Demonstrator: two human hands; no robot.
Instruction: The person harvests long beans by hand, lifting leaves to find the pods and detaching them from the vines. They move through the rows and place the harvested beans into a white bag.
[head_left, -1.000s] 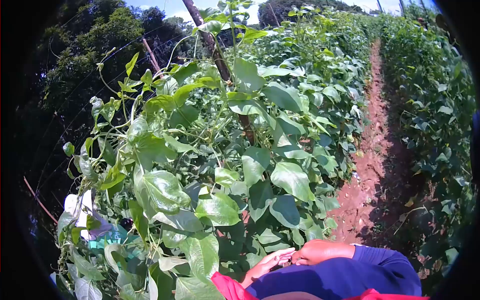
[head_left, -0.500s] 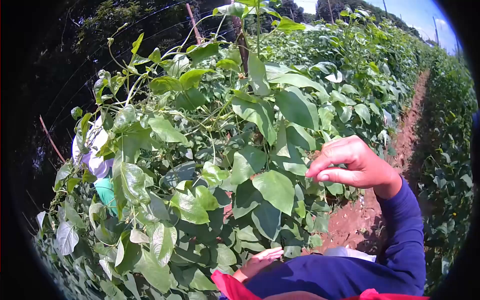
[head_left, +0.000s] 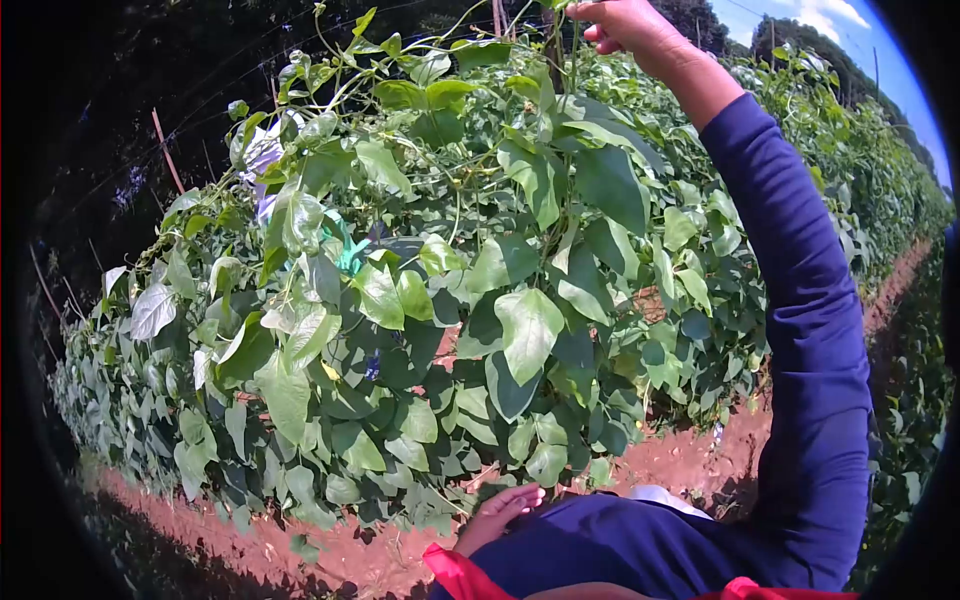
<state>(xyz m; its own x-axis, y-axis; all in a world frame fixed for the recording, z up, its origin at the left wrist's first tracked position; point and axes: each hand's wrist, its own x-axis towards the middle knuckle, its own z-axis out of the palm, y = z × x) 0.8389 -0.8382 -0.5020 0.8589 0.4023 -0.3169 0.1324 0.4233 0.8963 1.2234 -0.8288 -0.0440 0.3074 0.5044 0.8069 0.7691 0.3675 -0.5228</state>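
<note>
At the top of the head view, my right hand [head_left: 622, 28] is raised with bent fingers beside a thin upright vine stem near a wooden post [head_left: 554, 45]. Its fingers are closed, and whatever they may hold is too small to name. My left hand [head_left: 505, 510] hangs low in front of my body, under the leaves, fingers loosely curled and partly spread, holding nothing visible. Broad green leaves [head_left: 528, 332] of the climbing plants fill the space between the two hands.
Behind the leaves at left stand a person's pale clothing [head_left: 264, 160] and something green [head_left: 345, 245]. Reddish soil [head_left: 300, 550] runs along the row's foot. A leaning stake [head_left: 168, 152] and thin wires cross the dark background. Another plant row lies at far right.
My right hand has risen from beside the middle leaves to the top of the vines, its arm now stretched upward. My left hand remains low, its fingers more curled. The view has shifted.
</note>
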